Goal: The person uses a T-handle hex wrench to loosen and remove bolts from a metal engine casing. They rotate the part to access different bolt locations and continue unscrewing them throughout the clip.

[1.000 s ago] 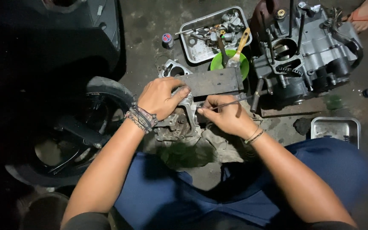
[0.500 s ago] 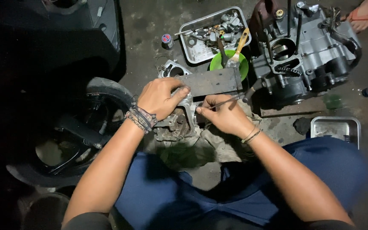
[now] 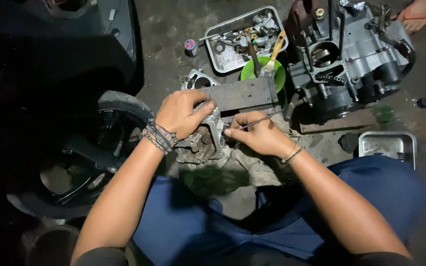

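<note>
At the left of the frame a dark tyre point(image 3: 119, 106) lies well apart from the work. Just left of centre, your left hand point(image 3: 181, 114) is clamped over the grey metal engine part point(image 3: 205, 140), steadying it on the rag point(image 3: 237, 165). Right of it, your right hand point(image 3: 260, 134) pinches a thin metal rod point(image 3: 258, 121), whose long axis runs up and right, its lower end at the part. Both hands touch the work; the green bowl point(image 3: 255, 73) and engine block point(image 3: 346, 59) sit upper right
</note>
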